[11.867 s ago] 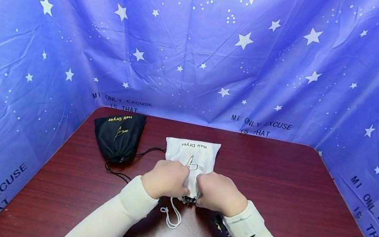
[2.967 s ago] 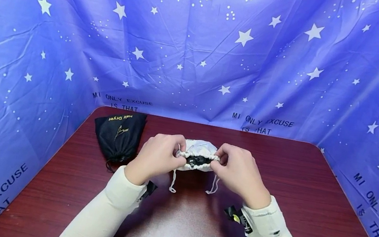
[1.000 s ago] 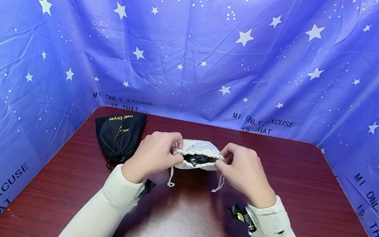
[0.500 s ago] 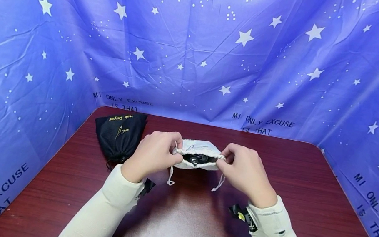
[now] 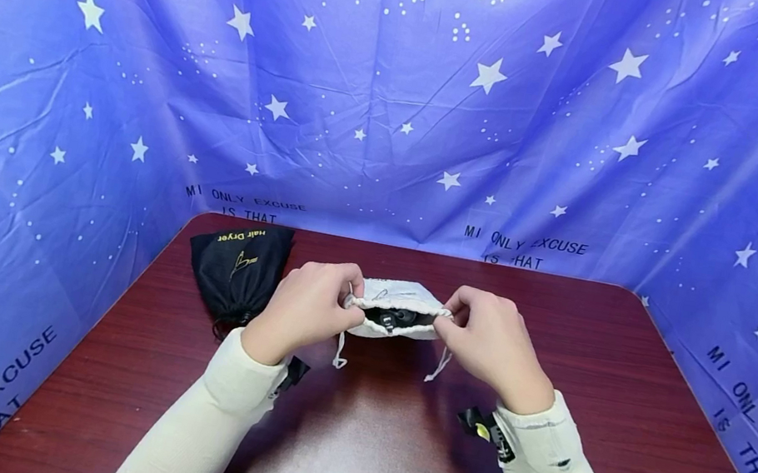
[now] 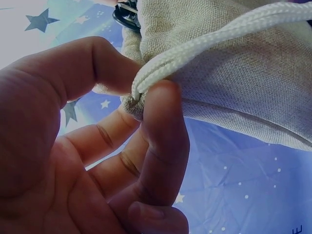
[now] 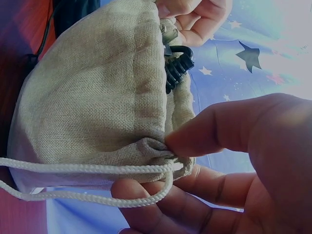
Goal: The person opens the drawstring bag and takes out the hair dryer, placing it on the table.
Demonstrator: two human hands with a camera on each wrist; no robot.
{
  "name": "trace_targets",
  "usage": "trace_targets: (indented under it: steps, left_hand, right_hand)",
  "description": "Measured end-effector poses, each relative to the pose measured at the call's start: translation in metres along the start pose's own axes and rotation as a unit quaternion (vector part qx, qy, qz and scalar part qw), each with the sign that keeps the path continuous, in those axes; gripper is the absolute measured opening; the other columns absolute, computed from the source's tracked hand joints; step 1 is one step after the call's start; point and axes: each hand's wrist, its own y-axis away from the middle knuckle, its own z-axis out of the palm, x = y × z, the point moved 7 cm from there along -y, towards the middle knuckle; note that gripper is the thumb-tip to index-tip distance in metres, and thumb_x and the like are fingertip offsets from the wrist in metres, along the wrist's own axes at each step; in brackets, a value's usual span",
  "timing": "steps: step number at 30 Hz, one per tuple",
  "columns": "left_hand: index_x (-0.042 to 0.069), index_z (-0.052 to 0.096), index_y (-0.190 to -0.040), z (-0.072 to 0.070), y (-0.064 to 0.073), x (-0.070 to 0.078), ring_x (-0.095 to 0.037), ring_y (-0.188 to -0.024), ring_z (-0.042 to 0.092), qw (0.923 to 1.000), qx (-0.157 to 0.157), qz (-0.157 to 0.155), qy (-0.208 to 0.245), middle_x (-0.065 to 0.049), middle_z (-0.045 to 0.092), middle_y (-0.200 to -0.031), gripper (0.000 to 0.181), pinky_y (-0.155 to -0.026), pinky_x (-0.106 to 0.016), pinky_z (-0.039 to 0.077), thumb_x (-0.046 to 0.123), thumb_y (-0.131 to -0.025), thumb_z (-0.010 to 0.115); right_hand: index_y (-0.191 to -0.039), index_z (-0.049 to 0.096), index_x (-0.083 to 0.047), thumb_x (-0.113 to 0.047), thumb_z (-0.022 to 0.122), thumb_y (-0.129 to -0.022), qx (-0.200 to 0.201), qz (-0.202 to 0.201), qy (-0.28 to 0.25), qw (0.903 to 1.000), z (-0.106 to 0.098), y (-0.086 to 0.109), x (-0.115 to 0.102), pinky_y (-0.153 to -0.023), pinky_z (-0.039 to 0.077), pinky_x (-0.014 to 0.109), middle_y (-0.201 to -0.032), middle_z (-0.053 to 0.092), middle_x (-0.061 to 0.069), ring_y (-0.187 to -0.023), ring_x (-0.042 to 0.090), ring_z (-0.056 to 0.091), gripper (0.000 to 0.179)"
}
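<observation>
An off-white cloth drawstring bag (image 5: 406,297) stands at mid-table, its gathered mouth spread wide toward me. My left hand (image 5: 313,305) pinches the left corner of the mouth between thumb and fingers, right where the white drawstring (image 6: 204,46) comes out. On the opposite corner, my right hand (image 5: 493,341) has the same kind of pinch, with a second white cord loop (image 7: 87,169) hanging beside its fingers. Inside the mouth shows a black cable (image 7: 179,70) with a ribbed end; the rest of the contents is hidden in the bag.
A black drawstring bag (image 5: 239,271) printed "Hair Dryer" in yellow lies at the back left of the dark red table (image 5: 559,336), close to my left hand. A blue star-patterned curtain (image 5: 372,100) encloses the back and sides.
The white bag lay flat under both hands at first; it was then raised with its mouth toward me. Since three seconds ago the hands have spread apart slightly, widening the mouth. Little differs in the last second.
</observation>
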Motion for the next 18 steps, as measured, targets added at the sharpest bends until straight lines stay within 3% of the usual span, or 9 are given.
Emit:
trace_targets:
  steps: [18]
  left_hand:
    - [0.027,0.064,-0.085,-0.0004,-0.0006,-0.0018,-0.015,-0.061,0.054,0.9999,-0.002,-0.01,-0.001,0.013,0.056,-0.065,0.015,-0.05,-0.032,0.04,0.023,-0.073,0.072]
  right_hand:
    - [-0.085,0.072,-0.02,-0.022,0.069,-0.082,-0.006,0.012,0.005,0.9999,-0.0014,-0.0002,0.0044,-0.06,0.046,0.032,-0.067,0.066,-0.01,-0.062,0.012,0.058,0.004]
